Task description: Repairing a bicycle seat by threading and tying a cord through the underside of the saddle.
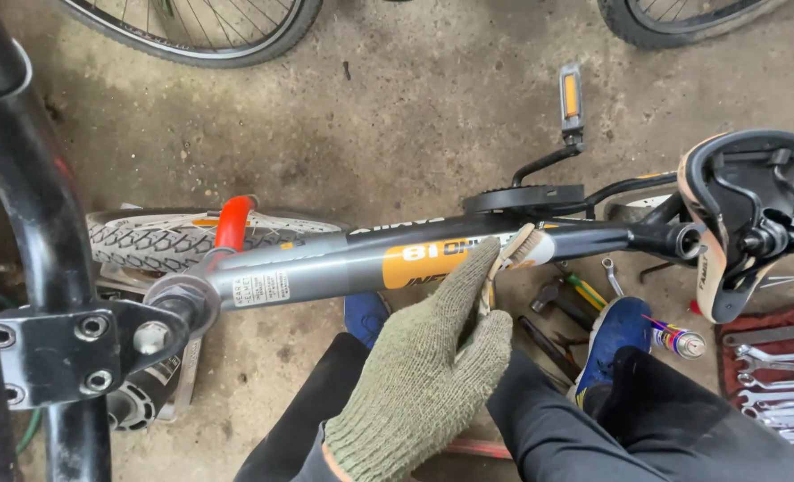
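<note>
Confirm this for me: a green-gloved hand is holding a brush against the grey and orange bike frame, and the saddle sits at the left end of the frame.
One detail is wrong. The head view shows the saddle at the right end of the bike frame, not the left. The rest holds: a green-gloved hand holds a brush against the grey and orange frame.

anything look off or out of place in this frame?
Yes: tools lie loose on the floor under the bike frame, by the blue shoe, and a spray can lies on its side, while the spanners sit ordered on a red roll. The gloved hand holds a brush to the frame.
</note>
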